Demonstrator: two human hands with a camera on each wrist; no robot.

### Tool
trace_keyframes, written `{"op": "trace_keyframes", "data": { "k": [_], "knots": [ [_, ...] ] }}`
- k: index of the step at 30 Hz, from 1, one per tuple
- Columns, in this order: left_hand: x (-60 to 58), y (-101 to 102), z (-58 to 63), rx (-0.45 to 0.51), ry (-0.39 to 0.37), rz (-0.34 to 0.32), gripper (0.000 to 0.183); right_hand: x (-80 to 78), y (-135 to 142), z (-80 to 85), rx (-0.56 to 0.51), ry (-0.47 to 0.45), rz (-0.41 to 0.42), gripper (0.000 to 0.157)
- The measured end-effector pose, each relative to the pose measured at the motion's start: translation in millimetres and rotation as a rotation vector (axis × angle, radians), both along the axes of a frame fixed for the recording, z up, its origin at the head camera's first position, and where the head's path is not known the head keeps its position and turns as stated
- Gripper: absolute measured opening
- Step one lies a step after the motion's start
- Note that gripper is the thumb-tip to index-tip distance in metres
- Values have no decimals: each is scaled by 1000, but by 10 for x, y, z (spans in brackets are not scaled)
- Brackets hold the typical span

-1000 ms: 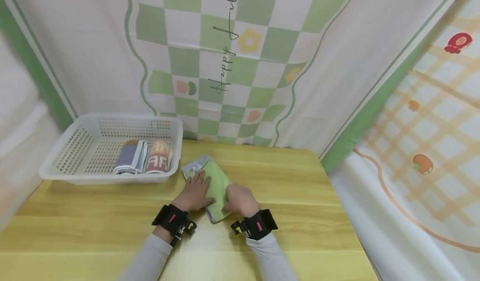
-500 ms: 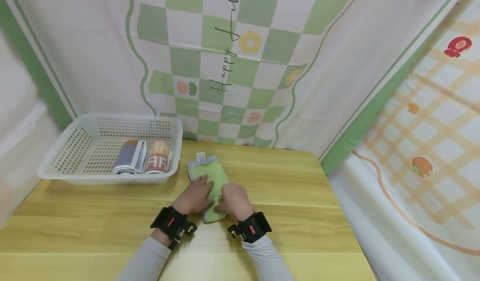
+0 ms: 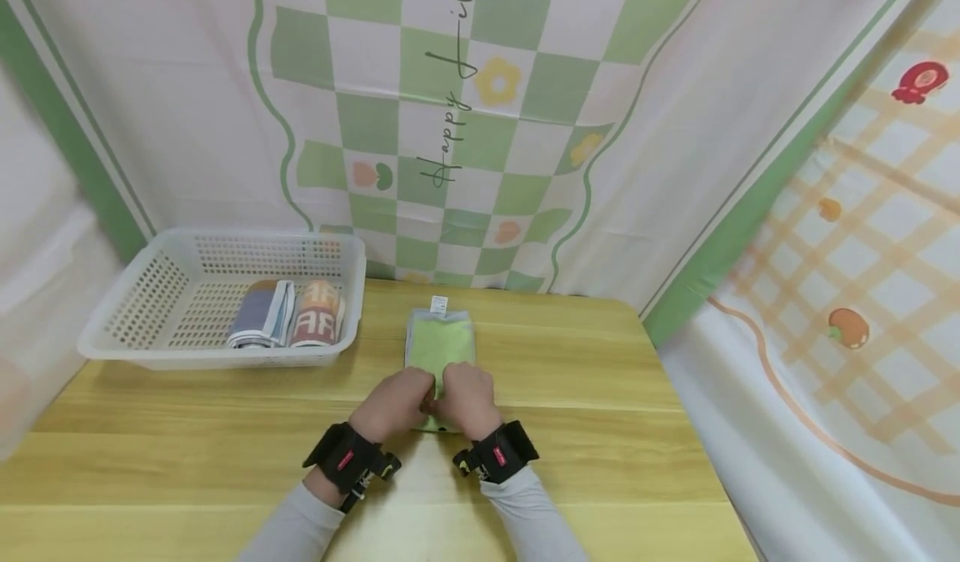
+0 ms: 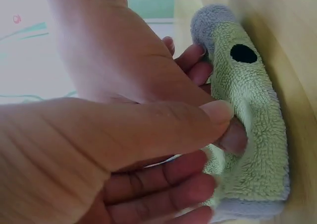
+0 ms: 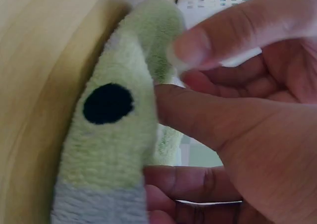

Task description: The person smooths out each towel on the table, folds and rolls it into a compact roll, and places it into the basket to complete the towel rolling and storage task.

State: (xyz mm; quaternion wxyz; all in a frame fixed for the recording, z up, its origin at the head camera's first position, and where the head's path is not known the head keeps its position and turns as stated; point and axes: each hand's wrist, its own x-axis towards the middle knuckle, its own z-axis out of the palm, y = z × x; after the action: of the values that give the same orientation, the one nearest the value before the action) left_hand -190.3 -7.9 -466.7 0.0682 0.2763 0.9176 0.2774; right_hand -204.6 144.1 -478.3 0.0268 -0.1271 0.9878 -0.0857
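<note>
A green towel [image 3: 440, 343] with grey trim and a white tag [image 3: 438, 303] lies folded in a narrow strip on the wooden table [image 3: 187, 429], pointing away from me. My left hand [image 3: 408, 397] and right hand [image 3: 454, 392] sit side by side at its near end, fingers curled over it. In the left wrist view the left hand's thumb and fingers pinch the raised, rolled edge of the towel [image 4: 252, 110], which bears a black dot. In the right wrist view the right hand [image 5: 233, 125] curls round the same rolled edge [image 5: 116, 149].
A white perforated basket [image 3: 142, 295] stands at the back left of the table. It holds a rolled grey-blue towel [image 3: 258, 316] and a rolled red-and-white towel [image 3: 317, 316]. Patterned cloth hangs behind and to the right.
The towel has turned from a slant to straight away from me and shifted right. Both hands slid back to its near end and curled onto the edge.
</note>
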Motion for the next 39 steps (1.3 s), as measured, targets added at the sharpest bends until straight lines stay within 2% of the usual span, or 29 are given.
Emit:
{"op": "trace_keyframes", "data": {
  "k": [3,5,8,10,13,17,19,24,27,31,36,39],
  "knots": [
    [31,-8,-14,1,-54,23,31,31,92,119,-55,-47,39,43],
    [55,-11,-31,-14,-61,22,34,75,161,242,-84,-74,60,37],
    [74,-9,-59,-52,-11,9,35,140,218,394,-100,-88,107,39],
    [75,-6,-77,-67,37,10,34,167,211,429,-104,-102,166,44],
    [51,1,-89,-69,71,19,33,177,162,379,-103,-137,237,53],
    [-13,8,-95,-58,69,1,30,165,115,277,-94,-156,211,55],
    [-42,3,-102,-71,65,-14,28,151,107,239,-92,-131,203,52],
    [-68,-18,-116,-87,32,-35,25,84,130,125,-81,-105,249,28],
    [-75,-37,-103,-57,24,-32,18,9,152,72,-78,-174,263,12],
    [-98,-15,-98,-10,32,-24,16,-86,210,51,-93,-269,283,7],
    [-136,5,-184,-30,49,-22,17,-162,290,21,-213,-313,289,16],
    [-169,22,-224,-40,28,-8,15,-176,329,36,-299,-242,265,14]
  ]
}}
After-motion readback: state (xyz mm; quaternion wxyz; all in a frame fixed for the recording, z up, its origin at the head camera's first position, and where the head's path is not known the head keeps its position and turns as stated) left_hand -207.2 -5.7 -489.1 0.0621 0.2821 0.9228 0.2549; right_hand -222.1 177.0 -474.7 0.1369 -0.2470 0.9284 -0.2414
